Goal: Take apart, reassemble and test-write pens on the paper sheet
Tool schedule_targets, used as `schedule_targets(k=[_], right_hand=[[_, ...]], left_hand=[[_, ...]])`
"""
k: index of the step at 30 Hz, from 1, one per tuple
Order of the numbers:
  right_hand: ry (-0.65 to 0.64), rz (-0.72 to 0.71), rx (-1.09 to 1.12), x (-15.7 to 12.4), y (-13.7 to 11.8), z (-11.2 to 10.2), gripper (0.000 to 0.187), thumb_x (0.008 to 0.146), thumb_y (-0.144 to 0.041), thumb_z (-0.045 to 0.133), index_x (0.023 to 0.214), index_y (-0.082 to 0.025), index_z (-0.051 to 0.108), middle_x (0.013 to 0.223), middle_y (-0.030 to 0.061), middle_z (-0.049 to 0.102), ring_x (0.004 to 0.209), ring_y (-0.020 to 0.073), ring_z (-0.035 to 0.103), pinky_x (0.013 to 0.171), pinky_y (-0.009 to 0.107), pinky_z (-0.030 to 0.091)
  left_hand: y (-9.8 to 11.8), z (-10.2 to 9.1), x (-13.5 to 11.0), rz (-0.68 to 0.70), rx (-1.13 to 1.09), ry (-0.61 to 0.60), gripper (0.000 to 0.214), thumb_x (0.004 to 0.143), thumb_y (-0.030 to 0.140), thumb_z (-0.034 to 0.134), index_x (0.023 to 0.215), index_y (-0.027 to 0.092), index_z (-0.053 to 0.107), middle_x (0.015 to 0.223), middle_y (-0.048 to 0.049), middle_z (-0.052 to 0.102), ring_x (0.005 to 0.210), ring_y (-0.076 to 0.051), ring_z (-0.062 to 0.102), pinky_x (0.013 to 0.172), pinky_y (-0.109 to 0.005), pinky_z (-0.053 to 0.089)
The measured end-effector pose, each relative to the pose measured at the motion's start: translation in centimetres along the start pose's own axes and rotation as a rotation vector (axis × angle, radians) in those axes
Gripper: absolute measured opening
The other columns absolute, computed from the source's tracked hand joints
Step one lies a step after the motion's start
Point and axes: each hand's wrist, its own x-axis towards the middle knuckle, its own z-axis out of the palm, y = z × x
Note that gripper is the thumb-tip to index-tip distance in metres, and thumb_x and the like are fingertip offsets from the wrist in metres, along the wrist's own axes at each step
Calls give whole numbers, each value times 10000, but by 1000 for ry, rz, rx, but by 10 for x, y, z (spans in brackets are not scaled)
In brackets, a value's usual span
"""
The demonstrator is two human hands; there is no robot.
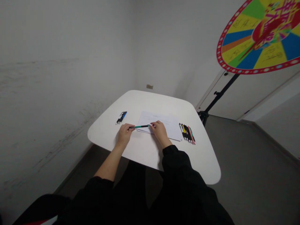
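A green and black pen (141, 126) is held level between both hands above the white table (150, 156). My left hand (124, 132) pinches its left end. My right hand (159, 129) grips its right end, over the near edge of a white sheet of paper (164, 123). Two pens, one black and one blue (121, 117), lie to the left of the paper. A row of several pens (187, 133) in yellow, black, pink and green lies to its right.
The small table stands in a corner of grey walls. A colourful prize wheel (260, 34) on a black stand (217, 97) rises at the right. Grey floor spreads right of the table.
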Motion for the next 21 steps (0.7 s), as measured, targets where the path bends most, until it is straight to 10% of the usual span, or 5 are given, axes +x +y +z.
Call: schedule_targets(k=[21], right_hand=[[-32,-91,101,-6,-3,-10,149,920,-226,639,1000,-197,762,1001,94,760,935,244,661,883,381,512]], left_hand=[[-1,1,1,16,78,-37,162,886,90,699,898,247,738,932,-19,750,935,-227,652,876,-385,512]])
